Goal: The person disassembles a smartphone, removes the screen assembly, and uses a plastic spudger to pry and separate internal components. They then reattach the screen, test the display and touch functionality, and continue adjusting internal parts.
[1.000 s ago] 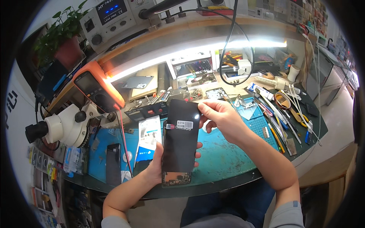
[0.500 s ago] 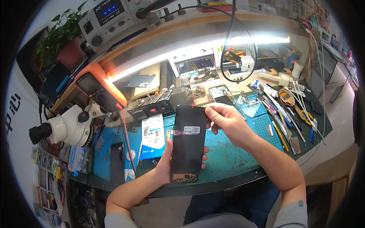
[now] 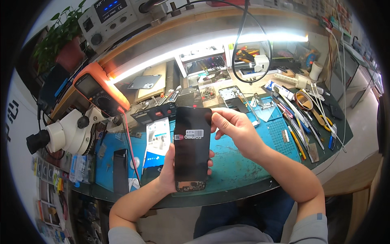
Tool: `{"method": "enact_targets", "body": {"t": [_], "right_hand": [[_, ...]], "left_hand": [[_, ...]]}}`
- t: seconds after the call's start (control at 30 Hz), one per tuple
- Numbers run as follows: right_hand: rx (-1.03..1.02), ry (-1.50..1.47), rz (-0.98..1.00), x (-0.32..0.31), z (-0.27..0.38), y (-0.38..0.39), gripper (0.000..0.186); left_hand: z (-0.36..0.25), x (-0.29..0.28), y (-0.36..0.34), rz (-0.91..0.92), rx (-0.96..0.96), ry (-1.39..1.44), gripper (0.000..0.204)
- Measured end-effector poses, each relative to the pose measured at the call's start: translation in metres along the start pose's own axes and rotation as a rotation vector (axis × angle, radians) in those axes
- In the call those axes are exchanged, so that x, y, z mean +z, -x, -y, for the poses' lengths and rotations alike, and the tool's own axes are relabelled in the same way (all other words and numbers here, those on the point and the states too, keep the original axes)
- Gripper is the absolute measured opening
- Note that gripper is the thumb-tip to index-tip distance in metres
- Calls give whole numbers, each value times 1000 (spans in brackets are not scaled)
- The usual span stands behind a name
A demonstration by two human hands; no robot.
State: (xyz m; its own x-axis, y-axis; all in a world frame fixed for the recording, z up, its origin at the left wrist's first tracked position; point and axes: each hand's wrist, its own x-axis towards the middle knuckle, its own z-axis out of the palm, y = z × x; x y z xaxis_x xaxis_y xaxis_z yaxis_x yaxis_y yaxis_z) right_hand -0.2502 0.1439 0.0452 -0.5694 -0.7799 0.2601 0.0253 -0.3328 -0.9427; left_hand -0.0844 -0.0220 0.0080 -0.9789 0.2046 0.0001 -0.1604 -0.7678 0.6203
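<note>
A phone's black screen with a white label lies over an opened phone body, whose copper-coloured internals show along the bottom end. My left hand grips it from the left, thumb along the edge and fingertips round the right side. The fingers of my right hand are closed at the upper right edge of the screen, thumb uppermost. Beneath both hands is a blue work mat. A white and blue packet and a dark phone lie to the left.
A microscope and orange multimeter stand at left. Several hand tools lie at right. Another opened phone and parts trays are at the back. A black cable loop hangs above, before a bright light strip.
The phone and both hands shifted right, then back left to about their earlier place. Slightly less of the internals shows below the screen's bottom edge than a second ago.
</note>
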Motion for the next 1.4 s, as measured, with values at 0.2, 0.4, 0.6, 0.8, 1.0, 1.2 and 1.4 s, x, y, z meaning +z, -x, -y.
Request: {"method": "enact_targets", "body": {"t": [0.2, 0.4, 0.6, 0.8, 1.0, 1.2, 1.4], "right_hand": [[-29, 53, 76, 10, -6, 5, 46], [-184, 304, 65, 15, -10, 12, 56], [-273, 434, 57, 20, -8, 15, 54], [-245, 412, 60, 20, -5, 16, 53], [-330, 511, 37, 18, -9, 13, 50], [-196, 489, -8, 22, -7, 14, 47], [-145, 356, 45, 21, -11, 11, 47]], "left_hand": [[-7, 5, 1, -73, 76, -77, 95], [-10, 1, -2, -83, 85, -70, 101], [-13, -2, 3, -67, 83, -119, 104], [-14, 2, 2, -104, 59, -154, 106], [-13, 10, 1, -134, 49, -221, 106], [-10, 12, 2, -158, 46, -184, 103], [-10, 10, -1, -149, 60, -136, 96]]}}
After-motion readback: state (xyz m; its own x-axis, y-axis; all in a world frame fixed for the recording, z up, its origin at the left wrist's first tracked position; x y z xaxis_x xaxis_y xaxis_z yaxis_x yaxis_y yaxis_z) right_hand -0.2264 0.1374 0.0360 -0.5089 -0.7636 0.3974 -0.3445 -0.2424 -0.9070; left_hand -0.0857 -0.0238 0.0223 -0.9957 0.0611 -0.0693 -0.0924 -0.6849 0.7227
